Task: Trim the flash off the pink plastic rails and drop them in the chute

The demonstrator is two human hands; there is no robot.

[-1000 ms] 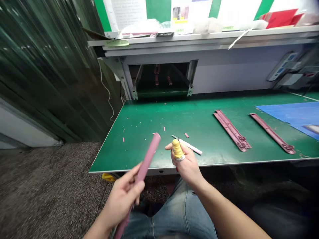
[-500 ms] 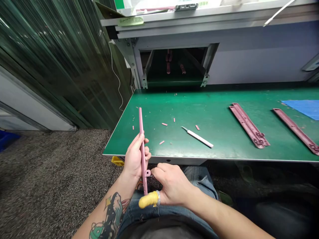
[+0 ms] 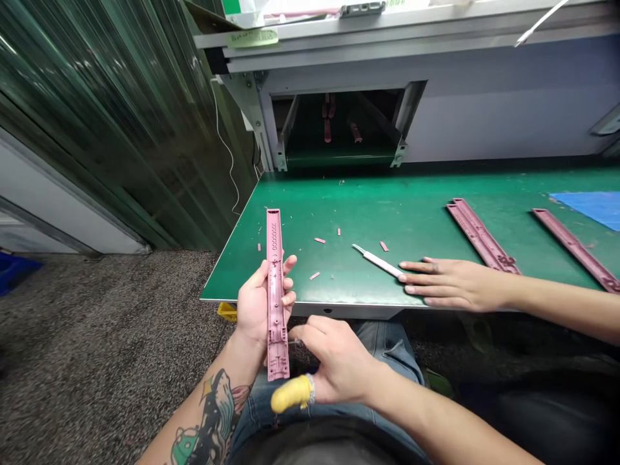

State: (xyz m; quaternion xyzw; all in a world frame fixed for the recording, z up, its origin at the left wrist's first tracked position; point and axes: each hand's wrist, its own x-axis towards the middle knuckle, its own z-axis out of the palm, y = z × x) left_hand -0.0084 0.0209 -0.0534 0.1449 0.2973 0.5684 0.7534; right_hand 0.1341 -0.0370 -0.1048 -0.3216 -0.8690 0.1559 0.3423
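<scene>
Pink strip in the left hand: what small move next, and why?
Probably steady the pink strip with the left hand and ease the right hand onto its near end: the fingertips sit beside it, while another person's hand is at the white-handled tool.

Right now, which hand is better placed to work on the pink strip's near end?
Probably the right hand: it sits beside that end, while the left hand holds the pink strip farther up.

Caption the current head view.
Left hand holds a pink channel; another person's hand lies on the green bench by a pale-handled tool.
</scene>
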